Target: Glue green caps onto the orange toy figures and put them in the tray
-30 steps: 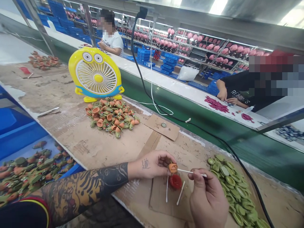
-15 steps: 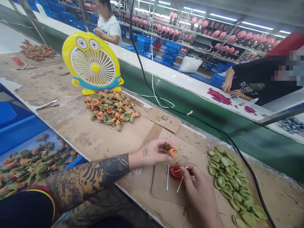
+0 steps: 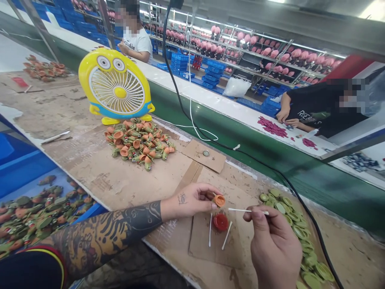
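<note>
Between the fingertips of my left hand (image 3: pixel 200 198) is a small orange cup-shaped part (image 3: pixel 219 200), its hollow side facing up toward me. My right hand (image 3: pixel 273 237) pinches a cotton swab (image 3: pixel 240 210), held nearly level, its left tip just short of the orange part. Below them a shallow red cap (image 3: pixel 221 222) rests on a piece of cardboard (image 3: pixel 204 253). On either side of the cap lies another swab: a left swab (image 3: pixel 210 230) and a right swab (image 3: pixel 227 236).
Green oval pieces (image 3: pixel 300 233) lie heaped at right, beside a black cable (image 3: pixel 313 212). Orange-and-green figures (image 3: pixel 140 140) are piled before a yellow fan (image 3: pixel 120 93). A blue bin (image 3: pixel 99 208) with more figures is at left. Two people sit across the green-sided bench (image 3: pixel 204 120).
My right hand has moved right and lifted the swab out of the red cap, up to beside the orange part. My left hand has tilted the part's opening more toward me.
</note>
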The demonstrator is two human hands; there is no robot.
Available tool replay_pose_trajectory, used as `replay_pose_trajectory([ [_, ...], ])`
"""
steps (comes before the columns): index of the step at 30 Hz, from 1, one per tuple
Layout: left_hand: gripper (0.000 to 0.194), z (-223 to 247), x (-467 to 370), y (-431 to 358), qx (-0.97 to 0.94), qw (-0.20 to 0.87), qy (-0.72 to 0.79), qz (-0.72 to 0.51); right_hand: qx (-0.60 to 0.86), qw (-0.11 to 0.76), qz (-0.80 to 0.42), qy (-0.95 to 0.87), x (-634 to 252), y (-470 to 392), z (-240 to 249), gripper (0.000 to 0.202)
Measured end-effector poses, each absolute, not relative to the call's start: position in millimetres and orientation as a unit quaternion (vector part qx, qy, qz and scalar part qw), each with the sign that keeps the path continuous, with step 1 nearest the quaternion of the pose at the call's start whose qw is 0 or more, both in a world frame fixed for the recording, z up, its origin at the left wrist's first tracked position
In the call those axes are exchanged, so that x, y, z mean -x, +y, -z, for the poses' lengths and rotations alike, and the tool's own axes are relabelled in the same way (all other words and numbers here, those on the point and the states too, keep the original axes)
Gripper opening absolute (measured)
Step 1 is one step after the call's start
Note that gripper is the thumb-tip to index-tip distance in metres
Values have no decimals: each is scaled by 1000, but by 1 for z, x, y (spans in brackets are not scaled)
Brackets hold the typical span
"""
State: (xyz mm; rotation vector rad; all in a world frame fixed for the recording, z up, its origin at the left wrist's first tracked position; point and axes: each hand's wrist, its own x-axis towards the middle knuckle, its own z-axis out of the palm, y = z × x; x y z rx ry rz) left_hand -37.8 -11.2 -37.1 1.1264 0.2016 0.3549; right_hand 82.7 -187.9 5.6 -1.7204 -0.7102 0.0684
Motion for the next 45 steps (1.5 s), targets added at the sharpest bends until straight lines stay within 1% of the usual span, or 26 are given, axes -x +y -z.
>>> replay_pose_trajectory([
  [6,47,40,37,-12,-526,831,90,-156,739,573,-53,-351,-81,-175,-4,28],
  [14,49,38,38,-12,-525,835,96,-134,764,511,3,-394,-83,-175,-4,28],
  [19,43,35,37,-8,-513,839,120,-134,760,537,19,-366,-89,-185,-1,25],
  [21,41,33,36,-7,-501,839,160,-141,780,500,0,-376,-94,-190,1,27],
  [24,40,32,36,-5,-491,833,202,-158,802,409,-57,-431,-100,-196,7,32],
  [26,41,34,36,-5,-508,818,188,-191,800,373,-81,-463,-100,-198,13,33],
  [29,45,41,34,-4,-562,784,153,-215,795,348,-92,-488,-97,-197,24,34],
  [33,41,46,35,-1,-660,691,150,-254,790,342,-99,-499,-93,-195,29,34],
  [36,39,42,39,-1,-710,634,131,-277,781,369,-110,-492,-93,-199,26,34],
  [39,46,35,43,-7,-738,608,124,-264,788,421,-78,-443,-96,-207,22,33],
  [41,49,32,46,-11,-748,597,129,-260,794,434,-60,-422,-99,-211,21,32],
  [45,40,28,47,-14,-763,573,129,-272,790,436,-100,-419,-99,-210,16,35],
])
